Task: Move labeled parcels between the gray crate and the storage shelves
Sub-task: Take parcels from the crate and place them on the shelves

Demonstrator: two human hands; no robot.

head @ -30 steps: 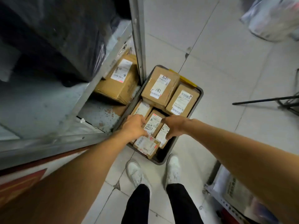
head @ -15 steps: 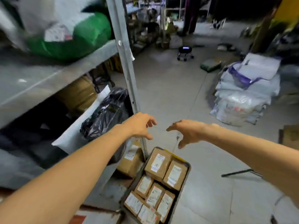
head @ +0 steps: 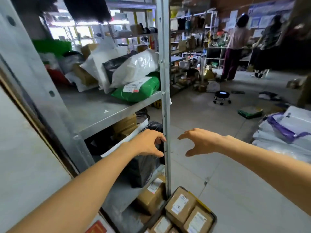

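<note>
Parcels wait in the gray crate below the shelf post; your left hand and right hand hover either side of it, wide, empty, likely between loads.

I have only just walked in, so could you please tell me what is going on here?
A person stands beside a metal storage shelf with both arms stretched out. The left hand and the right hand are empty and loosely open. Below them, the gray crate holds labeled cardboard parcels. No parcel is being carried at this moment.
</note>
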